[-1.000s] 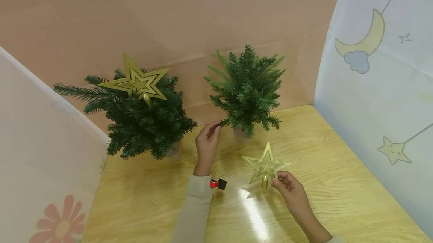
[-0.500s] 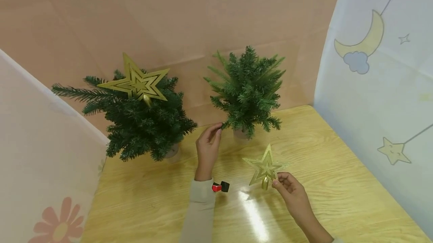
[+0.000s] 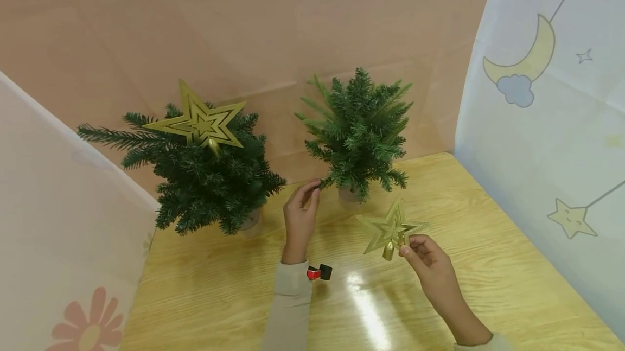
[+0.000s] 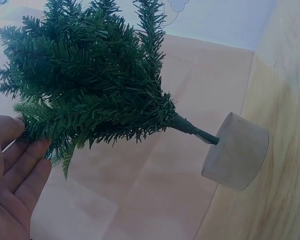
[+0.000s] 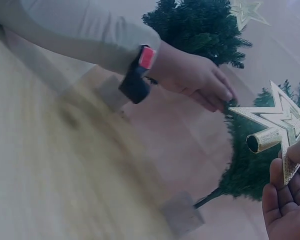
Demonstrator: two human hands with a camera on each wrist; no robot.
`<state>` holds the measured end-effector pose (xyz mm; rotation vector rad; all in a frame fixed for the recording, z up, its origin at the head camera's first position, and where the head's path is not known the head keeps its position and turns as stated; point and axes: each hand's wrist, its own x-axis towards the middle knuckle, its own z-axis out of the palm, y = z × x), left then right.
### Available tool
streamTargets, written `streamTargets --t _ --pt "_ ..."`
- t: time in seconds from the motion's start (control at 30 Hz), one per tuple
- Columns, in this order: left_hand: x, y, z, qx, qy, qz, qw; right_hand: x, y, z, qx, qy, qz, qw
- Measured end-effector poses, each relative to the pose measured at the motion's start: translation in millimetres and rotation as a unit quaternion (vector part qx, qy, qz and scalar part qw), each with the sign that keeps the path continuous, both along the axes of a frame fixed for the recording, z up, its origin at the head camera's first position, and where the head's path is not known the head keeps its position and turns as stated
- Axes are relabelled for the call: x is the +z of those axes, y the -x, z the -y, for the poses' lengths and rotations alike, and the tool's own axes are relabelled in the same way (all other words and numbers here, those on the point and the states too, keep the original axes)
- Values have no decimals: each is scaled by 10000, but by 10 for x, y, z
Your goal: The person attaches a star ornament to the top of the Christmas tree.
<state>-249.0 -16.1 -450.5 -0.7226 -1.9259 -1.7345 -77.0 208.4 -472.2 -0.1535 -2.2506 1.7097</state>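
My left hand [image 3: 300,218] pinches a low branch tip on the left side of the right-hand small Christmas tree [image 3: 361,134]. In the left wrist view, the thumb and fingertips meet at that branch [image 4: 50,117]. My right hand [image 3: 437,269] grips a gold star tree topper [image 3: 393,229] by its lower right point, in front of that tree and above the table. The topper's hollow socket [image 5: 264,140] hangs below the star and shows its open end in the right wrist view. A second gold star [image 3: 202,123] sits tilted atop the left-hand tree [image 3: 210,188].
Both trees stand on the wooden table [image 3: 210,286] in round bases, the right one a pale block [image 4: 237,152]. A peach cloth [image 3: 273,25] hangs behind them. Printed cloths flank the table, the right one [image 3: 517,155] with a moon and star.
My right hand has lifted the star topper slightly up and to the right, tilting it a little. The left hand stays at the same branch. The trees have not moved.
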Motion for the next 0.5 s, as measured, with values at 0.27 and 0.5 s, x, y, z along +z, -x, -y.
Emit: streamTargets --t 0.27,0.5 --pt "-190 104 -23 -38 -80 143 9999 477 243 -93 -40 -342 -463 9983" --pt "19 -20 -14 16 -72 17 10000 826 493 -91 53 -362 -875 9955"
